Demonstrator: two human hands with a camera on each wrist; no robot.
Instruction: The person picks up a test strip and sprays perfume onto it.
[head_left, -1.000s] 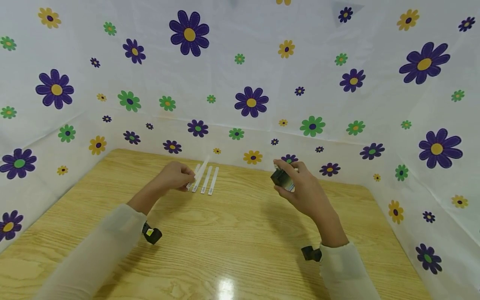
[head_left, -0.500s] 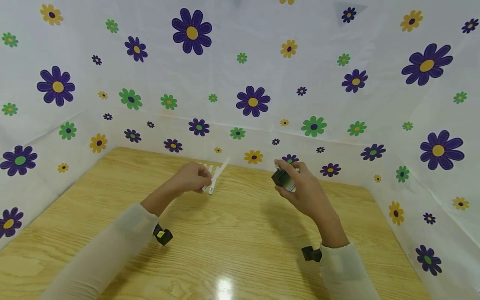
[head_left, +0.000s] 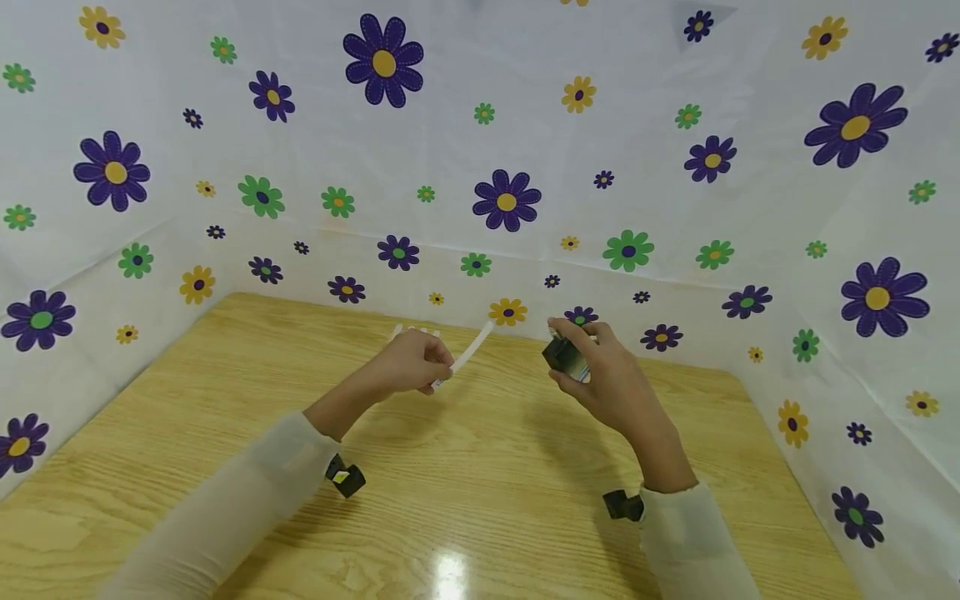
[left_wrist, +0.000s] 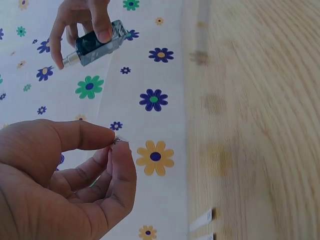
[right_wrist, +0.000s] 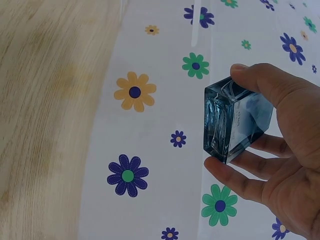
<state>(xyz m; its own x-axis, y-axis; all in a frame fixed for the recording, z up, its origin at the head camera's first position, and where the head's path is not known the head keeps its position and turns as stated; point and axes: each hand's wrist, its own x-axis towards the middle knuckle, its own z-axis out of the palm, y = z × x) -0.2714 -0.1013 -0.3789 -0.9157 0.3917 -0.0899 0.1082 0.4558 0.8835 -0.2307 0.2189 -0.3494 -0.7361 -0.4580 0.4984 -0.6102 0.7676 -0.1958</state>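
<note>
My left hand [head_left: 408,364] pinches one end of a white paper test strip [head_left: 474,343] between thumb and fingertips. The strip's long free part slants up toward the right, above the table. In the left wrist view only the pinched end of the strip [left_wrist: 120,140] shows, with dark print on it. My right hand [head_left: 621,385] holds a blue glass perfume bottle [right_wrist: 235,117] tilted in the air, its thumb and fingers around the body. The left wrist view shows its index fingertip on the silver sprayer [left_wrist: 71,59]. A gap separates bottle and strip.
More white strips [left_wrist: 202,220] lie on the wooden table [head_left: 450,467] toward its back edge, largely hidden behind my left hand in the head view. A white flowered cloth [head_left: 645,83] stands around the back and sides. A black wrist camera [head_left: 345,477] hangs at each cuff.
My left hand has lifted one strip from the row and carried it rightward, toward the bottle. The right hand and the perfume bottle have stayed in place.
</note>
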